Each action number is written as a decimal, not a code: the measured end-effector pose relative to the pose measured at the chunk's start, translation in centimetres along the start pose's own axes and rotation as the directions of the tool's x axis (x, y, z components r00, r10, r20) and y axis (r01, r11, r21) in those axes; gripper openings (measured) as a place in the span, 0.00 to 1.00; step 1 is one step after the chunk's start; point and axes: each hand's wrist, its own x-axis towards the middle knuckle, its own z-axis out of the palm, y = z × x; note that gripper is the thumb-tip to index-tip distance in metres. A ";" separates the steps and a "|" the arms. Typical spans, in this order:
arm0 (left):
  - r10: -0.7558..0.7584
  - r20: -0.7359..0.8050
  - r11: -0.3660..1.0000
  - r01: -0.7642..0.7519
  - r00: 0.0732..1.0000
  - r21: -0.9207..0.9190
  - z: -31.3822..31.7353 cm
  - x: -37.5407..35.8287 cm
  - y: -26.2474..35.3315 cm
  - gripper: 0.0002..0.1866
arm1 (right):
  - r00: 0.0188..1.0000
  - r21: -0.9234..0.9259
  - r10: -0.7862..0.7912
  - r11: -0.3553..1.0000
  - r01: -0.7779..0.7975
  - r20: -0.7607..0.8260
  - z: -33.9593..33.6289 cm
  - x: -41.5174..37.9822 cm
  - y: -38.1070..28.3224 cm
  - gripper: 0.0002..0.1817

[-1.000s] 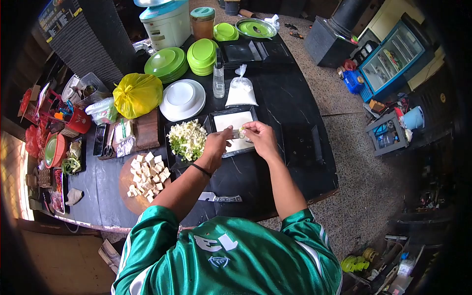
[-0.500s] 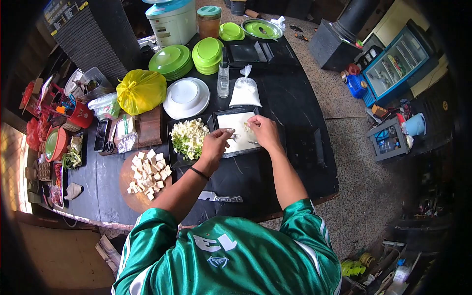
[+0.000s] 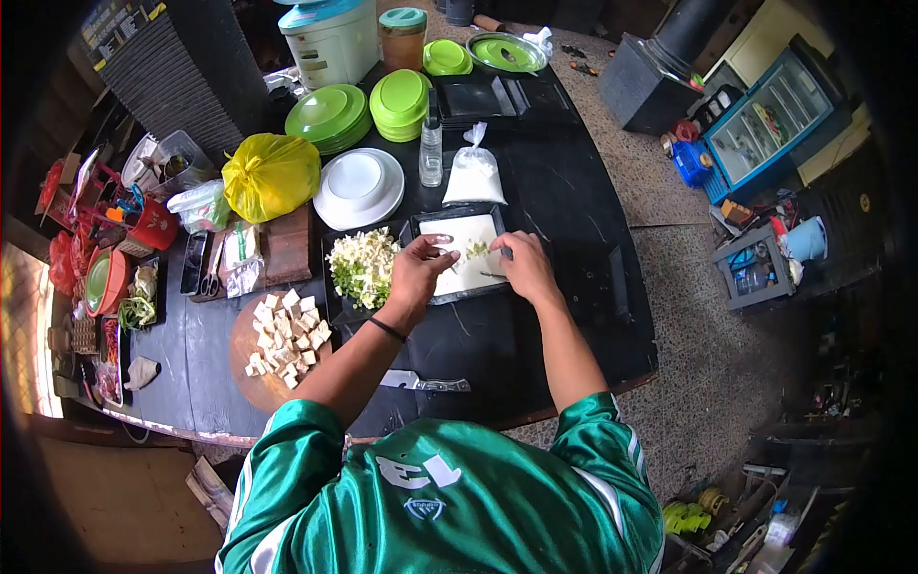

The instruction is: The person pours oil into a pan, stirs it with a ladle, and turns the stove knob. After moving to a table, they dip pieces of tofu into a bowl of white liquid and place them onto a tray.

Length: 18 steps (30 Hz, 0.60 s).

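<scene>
Wrapper (image 3: 466,256) lies in a black tray (image 3: 497,284) mid-table (image 3: 564,201), a bit of green filling (image 3: 475,250) on it. Left hand (image 3: 419,270) and right hand (image 3: 523,267) rest their fingertips on it, pinching nothing. Rough tugging might tear it or scatter filling; the tray sits just beside the cabbage (image 3: 363,266).

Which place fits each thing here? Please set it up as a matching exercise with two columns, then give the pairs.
Things:
1. knife
2. tofu cubes
3. yellow bag
4. chopped greens

Places:
A. on the round wooden board
B. beside the white plates, far side of the table
C. near table edge, close to the person
D. in the black tray by the left hand

Pairs: 1-C, 2-A, 3-B, 4-D
</scene>
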 end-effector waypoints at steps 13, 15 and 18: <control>0.200 0.191 0.873 -0.263 0.961 0.410 0.2 0.7 2.0 0.23 | 0.963 -0.222 0.239 0.952 -0.208 0.123 -0.5 -4.6 -0.2 0.15; 0.272 0.142 0.807 -0.306 0.952 0.504 0.1 0.2 1.9 0.24 | 0.979 -0.290 0.200 0.940 -0.179 0.046 0.2 -4.5 0.0 0.13; 0.303 0.085 0.839 -0.308 0.949 0.448 -0.1 -0.6 2.0 0.24 | 0.996 -0.348 0.020 0.937 0.012 0.087 0.0 -4.8 -0.4 0.10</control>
